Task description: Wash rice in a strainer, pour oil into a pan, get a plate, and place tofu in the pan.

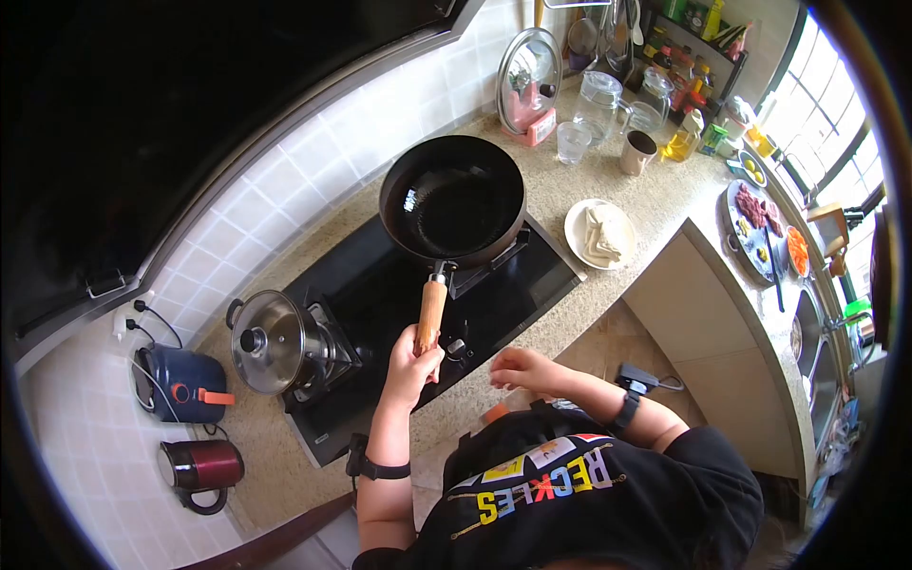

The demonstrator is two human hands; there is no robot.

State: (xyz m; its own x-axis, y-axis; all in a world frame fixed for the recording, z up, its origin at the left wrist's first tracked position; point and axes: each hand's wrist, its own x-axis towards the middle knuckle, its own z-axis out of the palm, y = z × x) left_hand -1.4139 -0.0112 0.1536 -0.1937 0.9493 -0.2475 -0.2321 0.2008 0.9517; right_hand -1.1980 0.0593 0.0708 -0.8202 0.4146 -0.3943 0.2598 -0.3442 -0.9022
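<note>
My left hand point(414, 365) is closed around the wooden handle of a deep black frying pan point(465, 204). The pan's inside is dark and glossy, with no food in it, and it sits over the right burner of the black gas stove point(399, 332). Below and to the right of the handle, my right hand point(522, 369) hovers by the counter's front edge, fingers loosely bent and holding nothing. A stove knob point(457, 349) lies between the two hands. To the right of the pan, a white plate point(574, 233) carries a folded pale cloth point(608, 236).
A lidded steel pot point(271, 342) occupies the left burner, near a blue appliance point(180, 382) and red kettle point(201, 465). Behind stand a glass lid point(528, 81), pitcher point(598, 100) and mug point(637, 152). Meat point(755, 207) on a board point(736, 233) and a knife point(775, 275) lie right.
</note>
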